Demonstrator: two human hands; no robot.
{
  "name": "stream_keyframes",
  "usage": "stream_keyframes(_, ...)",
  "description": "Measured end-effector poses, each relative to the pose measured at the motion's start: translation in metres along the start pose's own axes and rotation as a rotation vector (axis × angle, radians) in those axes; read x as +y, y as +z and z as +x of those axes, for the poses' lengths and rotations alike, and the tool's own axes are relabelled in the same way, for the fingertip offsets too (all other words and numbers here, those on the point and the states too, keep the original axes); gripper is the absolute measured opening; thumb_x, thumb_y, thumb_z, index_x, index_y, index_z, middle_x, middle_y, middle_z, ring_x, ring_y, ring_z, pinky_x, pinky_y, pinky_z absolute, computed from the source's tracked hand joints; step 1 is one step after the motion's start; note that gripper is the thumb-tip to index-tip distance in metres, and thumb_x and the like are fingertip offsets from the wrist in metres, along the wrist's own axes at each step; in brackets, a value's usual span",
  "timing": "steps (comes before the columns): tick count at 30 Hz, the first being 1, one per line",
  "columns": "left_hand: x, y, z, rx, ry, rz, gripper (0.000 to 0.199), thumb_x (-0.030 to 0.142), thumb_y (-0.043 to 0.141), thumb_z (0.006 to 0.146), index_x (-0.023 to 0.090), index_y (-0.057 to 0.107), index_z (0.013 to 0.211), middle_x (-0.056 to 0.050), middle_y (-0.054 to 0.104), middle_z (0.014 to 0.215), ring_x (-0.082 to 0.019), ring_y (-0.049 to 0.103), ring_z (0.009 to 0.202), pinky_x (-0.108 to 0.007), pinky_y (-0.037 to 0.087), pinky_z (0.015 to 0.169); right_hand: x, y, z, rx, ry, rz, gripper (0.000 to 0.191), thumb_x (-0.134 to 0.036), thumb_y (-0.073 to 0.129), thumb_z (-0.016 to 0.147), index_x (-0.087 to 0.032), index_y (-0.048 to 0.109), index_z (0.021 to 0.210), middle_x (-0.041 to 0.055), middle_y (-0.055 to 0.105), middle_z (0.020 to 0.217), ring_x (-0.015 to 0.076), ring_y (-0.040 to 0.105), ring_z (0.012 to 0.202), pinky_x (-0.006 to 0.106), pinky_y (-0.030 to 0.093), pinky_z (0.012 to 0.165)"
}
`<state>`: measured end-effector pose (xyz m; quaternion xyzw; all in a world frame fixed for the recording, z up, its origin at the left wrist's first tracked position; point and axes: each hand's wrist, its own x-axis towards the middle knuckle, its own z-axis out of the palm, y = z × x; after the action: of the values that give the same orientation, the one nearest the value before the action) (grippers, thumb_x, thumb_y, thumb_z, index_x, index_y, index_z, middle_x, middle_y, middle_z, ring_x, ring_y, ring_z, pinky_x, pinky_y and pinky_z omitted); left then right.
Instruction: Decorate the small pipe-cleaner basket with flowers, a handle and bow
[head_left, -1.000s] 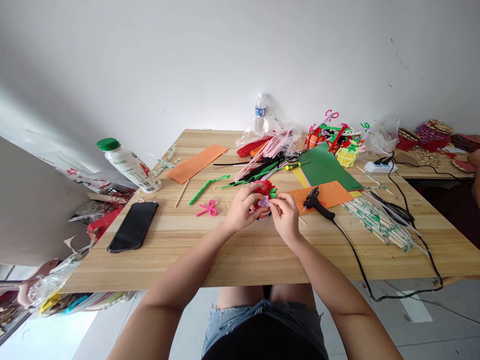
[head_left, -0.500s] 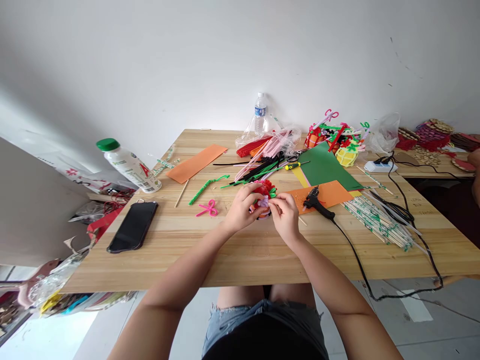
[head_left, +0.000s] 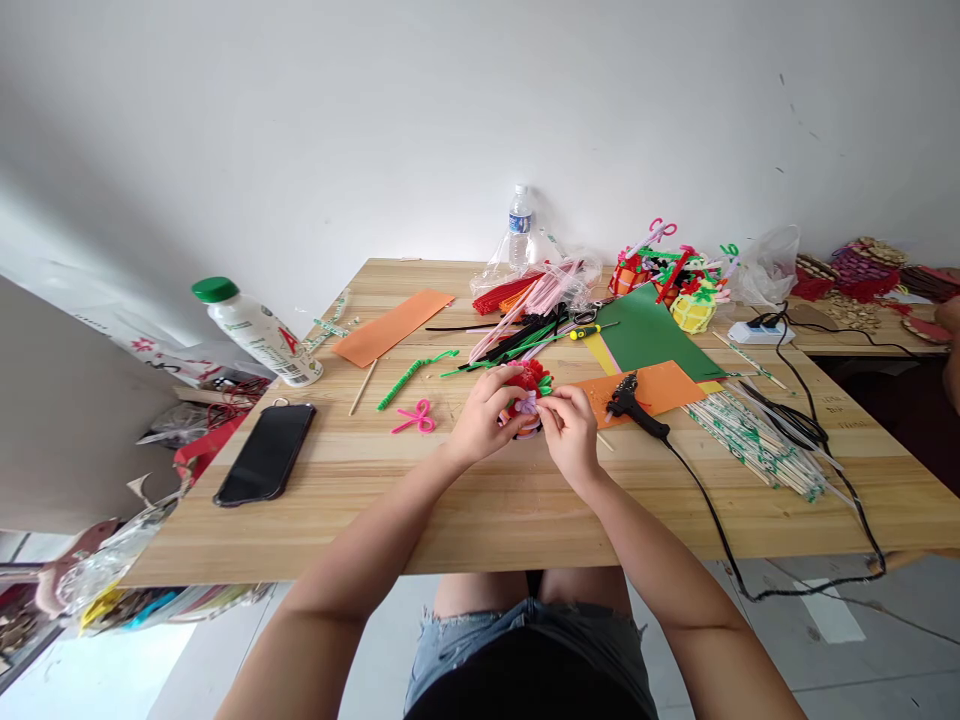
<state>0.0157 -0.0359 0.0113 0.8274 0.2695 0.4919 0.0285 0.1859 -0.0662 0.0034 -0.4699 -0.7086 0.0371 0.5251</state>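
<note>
Near the middle of the table stands a small pipe-cleaner craft, with red and green fuzzy parts on top. My left hand is closed around its left side and covers much of it. On its front sits a lilac pipe-cleaner bow, pinched between the fingertips of my right hand. To the left lie a pink pipe-cleaner bow and a green coiled pipe cleaner. A black glue gun rests on an orange sheet at the right.
Bundled pipe cleaners, a yellow screwdriver and a green sheet lie behind my hands. A phone and a white bottle are at left. Wrapped sticks and the looping black cord occupy the right.
</note>
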Motion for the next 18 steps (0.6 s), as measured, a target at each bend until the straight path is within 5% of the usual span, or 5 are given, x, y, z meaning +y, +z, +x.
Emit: stream_keyframes(18,0.0003,0.0,-0.0005,-0.012,-0.021,0.011,0.023,0.028,0.066,0.086,0.02,0.056,0.105,-0.015,0.054,0.129,-0.027,0.053,0.121,-0.048,0.049,0.098,-0.0008,-0.0006,0.0004,-0.009,0.008,-0.003,0.014,-0.02,0.055,0.09,-0.021,0.069,0.087,0.0081,0.057,0.092,0.0187,0.06,0.08,0.032,0.054,0.068)
